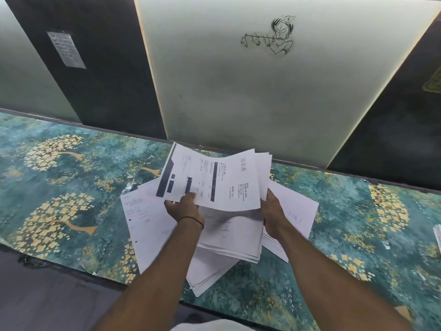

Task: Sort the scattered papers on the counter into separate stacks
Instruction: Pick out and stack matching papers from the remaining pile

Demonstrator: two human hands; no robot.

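A loose pile of white printed papers [229, 237] lies fanned out on the counter [71, 187], which has a green cover with golden trees. Above the pile, both hands hold up a bundle of sheets [214, 177] with a printed form on top. My left hand [185, 207] grips the bundle's lower left edge, thumb on the top sheet. My right hand [274, 213] grips its lower right corner. More sheets fan out behind the top one at the right.
Another small stack of papers [438, 237] shows at the right frame edge. Behind the counter stands a wall of pale and dark panels [238, 91] with a line drawing [274, 35]. The counter's front edge runs across the lower left.
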